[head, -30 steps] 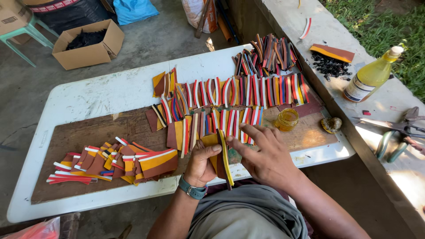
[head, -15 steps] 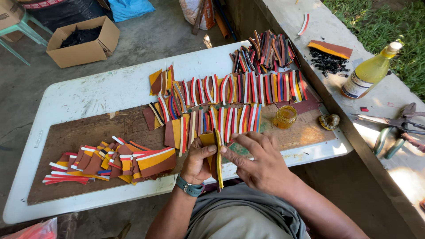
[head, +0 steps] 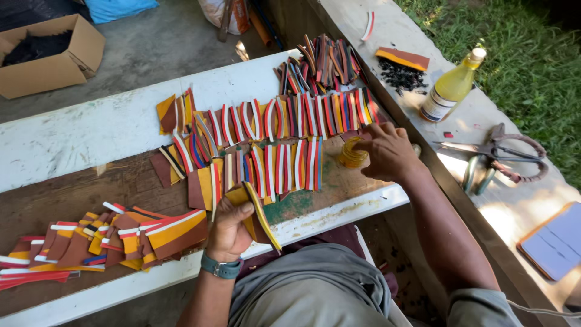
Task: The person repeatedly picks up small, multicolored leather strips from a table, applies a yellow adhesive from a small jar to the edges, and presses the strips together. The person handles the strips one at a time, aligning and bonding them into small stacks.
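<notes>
At lower left of the frame, a pile of striped strips (head: 121,239) lies on the white tabletop (head: 91,130). Just right of it, lower centre, the left hand (head: 229,230) has its grip closed on a yellow strip (head: 261,217). At centre right, the right hand (head: 387,151) touches a small amber jar (head: 353,153), fingers curled around it. Scissors (head: 496,151) lie at far right.
</notes>
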